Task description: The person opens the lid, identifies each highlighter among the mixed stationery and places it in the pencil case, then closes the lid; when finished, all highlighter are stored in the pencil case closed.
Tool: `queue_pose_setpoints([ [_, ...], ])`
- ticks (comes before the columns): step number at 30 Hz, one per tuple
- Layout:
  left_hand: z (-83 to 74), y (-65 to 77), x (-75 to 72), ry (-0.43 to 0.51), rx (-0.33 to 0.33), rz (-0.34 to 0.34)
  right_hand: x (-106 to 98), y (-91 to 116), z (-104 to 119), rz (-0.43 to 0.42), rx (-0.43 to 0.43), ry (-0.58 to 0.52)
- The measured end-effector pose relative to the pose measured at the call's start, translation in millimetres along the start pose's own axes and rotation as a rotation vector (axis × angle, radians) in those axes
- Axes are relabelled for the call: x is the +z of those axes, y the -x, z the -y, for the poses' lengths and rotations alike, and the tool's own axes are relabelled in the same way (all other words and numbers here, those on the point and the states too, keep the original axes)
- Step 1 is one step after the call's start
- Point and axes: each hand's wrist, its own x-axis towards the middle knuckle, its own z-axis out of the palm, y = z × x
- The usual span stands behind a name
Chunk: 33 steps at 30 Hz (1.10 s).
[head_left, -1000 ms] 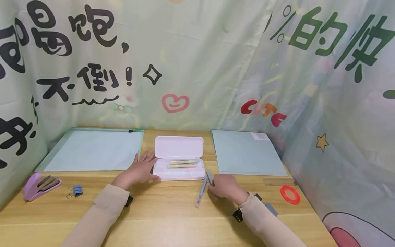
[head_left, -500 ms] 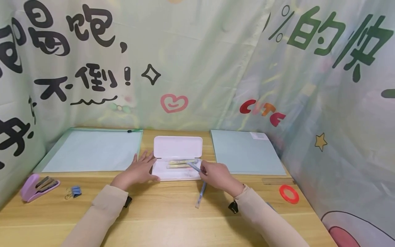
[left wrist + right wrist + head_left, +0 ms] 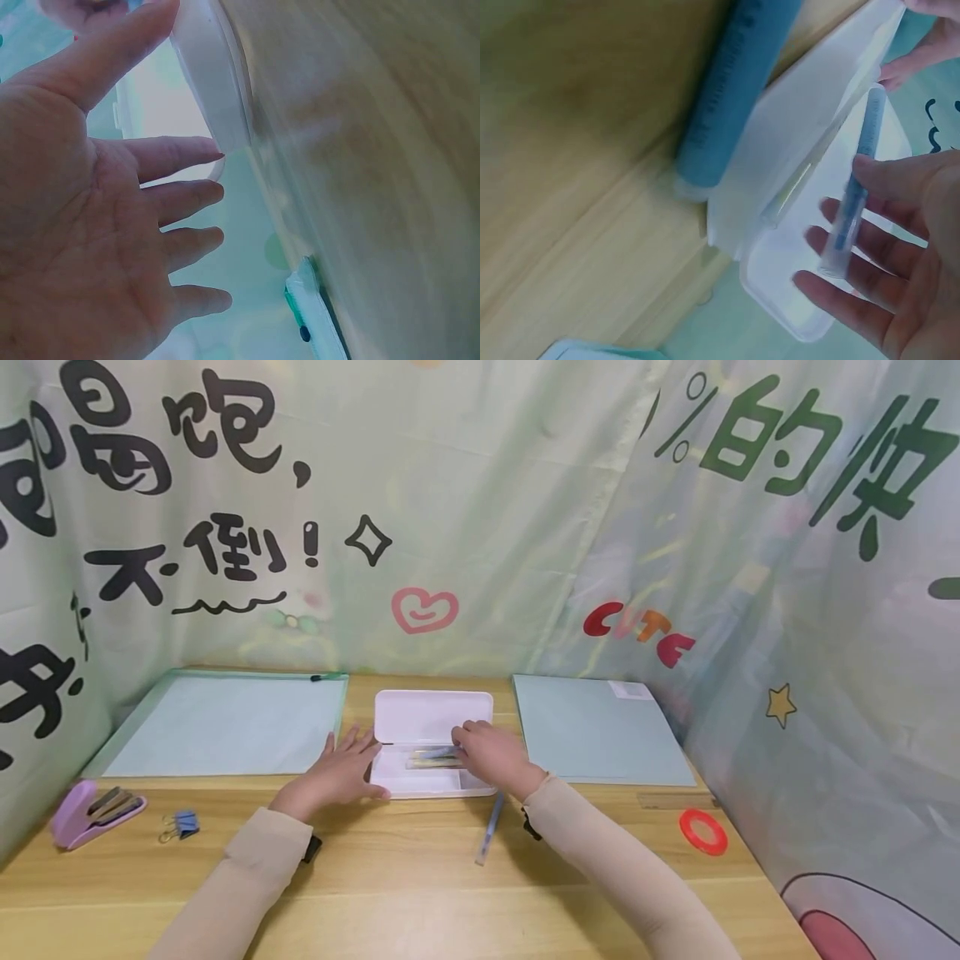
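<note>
A white pencil case (image 3: 401, 783) lies with its lid raised at mid-table, several pale yellow pens (image 3: 431, 763) inside. My left hand (image 3: 333, 781) rests at its left side, fingers spread; in the left wrist view thumb and forefinger touch the case wall (image 3: 214, 71). Over the case, my right hand (image 3: 495, 758) pinches a blue pen (image 3: 857, 180) with a clear end between thumb and fingers. Another blue pen (image 3: 490, 831) lies on the wood just in front of the case's right corner, large and near in the right wrist view.
A pale board (image 3: 225, 727) lies at back left, a grey-green folder (image 3: 603, 731) at back right. On the left are a purple stapler (image 3: 97, 814) and blue binder clips (image 3: 182, 825). A red tape ring (image 3: 703, 832) and clear ruler (image 3: 675, 802) sit right.
My right hand has lifted one blue pen from the table beside the case and carried it left and away, over the pens inside. The left hand has stayed at the case.
</note>
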Motion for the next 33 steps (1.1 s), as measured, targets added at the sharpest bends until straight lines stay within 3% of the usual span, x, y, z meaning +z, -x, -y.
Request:
queue_pose_setpoints([
  [8,-3.2,1.6,0.9,0.004,0.007,-0.001,10,-5,3,0.066,0.026,0.045],
  [23,-2.1,5.3,-2.8,0.003,-0.012,-0.015,16,-8,6,0.051,0.009,0.099],
  [29,-2.0,5.3,-0.3,0.011,-0.002,-0.012,7,12,7,-0.022,-0.048,0.041],
  [33,0.1,4.4,-1.0,0.003,-0.004,-0.011,-4,34,8,0.007,-0.092,0.005],
])
